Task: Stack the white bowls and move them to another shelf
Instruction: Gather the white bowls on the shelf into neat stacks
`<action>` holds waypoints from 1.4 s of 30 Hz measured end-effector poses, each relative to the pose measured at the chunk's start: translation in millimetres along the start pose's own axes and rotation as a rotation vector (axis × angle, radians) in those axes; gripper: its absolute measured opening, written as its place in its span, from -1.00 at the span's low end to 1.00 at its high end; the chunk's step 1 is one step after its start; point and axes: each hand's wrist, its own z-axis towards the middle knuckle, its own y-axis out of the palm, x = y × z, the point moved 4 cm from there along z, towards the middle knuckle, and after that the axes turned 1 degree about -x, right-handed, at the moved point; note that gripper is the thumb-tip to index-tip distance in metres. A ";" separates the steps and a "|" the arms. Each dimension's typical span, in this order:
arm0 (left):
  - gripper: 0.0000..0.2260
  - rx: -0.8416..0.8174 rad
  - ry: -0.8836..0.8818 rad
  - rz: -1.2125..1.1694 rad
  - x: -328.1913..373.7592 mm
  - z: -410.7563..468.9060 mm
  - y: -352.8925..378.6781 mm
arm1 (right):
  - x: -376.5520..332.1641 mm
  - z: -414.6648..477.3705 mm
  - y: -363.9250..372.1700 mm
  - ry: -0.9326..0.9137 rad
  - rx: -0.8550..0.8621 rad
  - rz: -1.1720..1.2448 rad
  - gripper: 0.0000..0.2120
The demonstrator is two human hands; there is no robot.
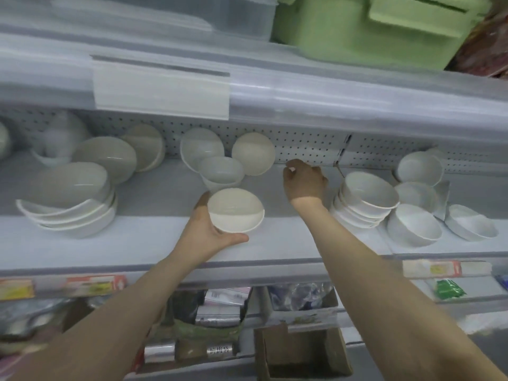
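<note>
My left hand (209, 235) holds a small white bowl (235, 210) from below, thumb under its near rim, just above the front of the grey shelf (154, 243). My right hand (303, 181) reaches deep into the shelf with its fingers curled, just right of a white bowl leaning on the pegboard (253, 153); nothing shows in its grasp. Two more white bowls (220, 169) sit behind the held one. A stack of white bowls (365, 200) stands to the right of my right hand.
Larger white bowls are piled at the left (71, 199) and loose ones lie at the right (415, 225). The upper shelf edge (302, 105) hangs low overhead, with a green bin (371, 26) on it. Boxes of packaged goods (217, 320) fill the shelf below.
</note>
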 end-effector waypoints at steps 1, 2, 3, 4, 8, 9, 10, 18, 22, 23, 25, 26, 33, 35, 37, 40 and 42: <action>-0.16 0.007 -0.005 -0.003 -3.8 -1.4 -2.6 | -2.6 5.5 11.3 0.016 -0.028 0.027 -0.68; -0.16 0.016 -0.004 -0.001 -7.1 -1.9 -3.8 | -3.9 11.8 21.0 0.036 -0.048 0.051 -0.66; -0.16 0.021 0.002 0.004 -9.8 -1.7 -3.9 | -4.2 18.4 29.9 0.059 -0.072 0.068 -0.66; -0.16 0.021 0.010 0.012 -12.1 -0.9 -3.3 | -4.2 25.2 37.5 0.081 -0.095 0.077 -0.66; -0.15 0.019 0.020 0.007 -15.8 0.3 -1.8 | -7.6 49.2 67.0 0.143 -0.184 0.134 -0.63; -0.14 0.013 0.021 0.016 -18.4 1.4 -1.9 | -10.4 54.2 74.0 0.155 -0.200 0.176 -0.64; -0.11 0.005 0.020 0.036 -20.8 2.5 -1.7 | -13.3 58.1 79.9 0.163 -0.216 0.218 -0.66; -0.13 0.014 -0.032 0.093 -26.7 2.3 -2.6 | -14.7 80.1 88.9 0.255 -0.232 0.326 -0.73; -0.15 0.012 -0.054 0.104 -25.2 2.9 -6.4 | -8.5 80.2 71.8 0.332 -0.170 0.395 -0.76; -0.14 0.022 -0.059 0.105 -24.0 2.4 -8.3 | -6.4 79.4 66.1 0.340 -0.146 0.419 -0.76; -0.15 0.043 -0.077 0.097 -21.6 1.2 -12.6 | -2.8 77.4 51.7 0.334 -0.113 0.479 -0.78; -0.17 0.058 -0.088 0.090 -20.8 0.2 -14.6 | -2.6 75.0 43.0 0.311 -0.114 0.524 -0.81; -0.12 0.121 -0.188 0.069 -24.0 -7.0 -23.7 | -32.8 19.7 -6.3 -0.030 -0.363 0.745 -0.86; -0.10 0.131 -0.208 0.078 -24.4 -10.2 -25.8 | -48.8 -3.0 -10.4 -0.170 -0.451 0.644 -0.82; -0.10 0.136 -0.215 0.088 -23.5 -14.9 -28.4 | -62.2 -25.1 -8.8 -0.237 -0.506 0.563 -0.78; -0.13 0.146 -0.223 0.132 -21.2 -23.8 -36.1 | -72.9 -49.4 4.0 -0.216 -0.594 0.574 -0.68; -0.13 0.162 -0.234 0.153 -22.6 -30.1 -44.1 | -77.2 -58.5 14.5 -0.209 -0.655 0.564 -0.65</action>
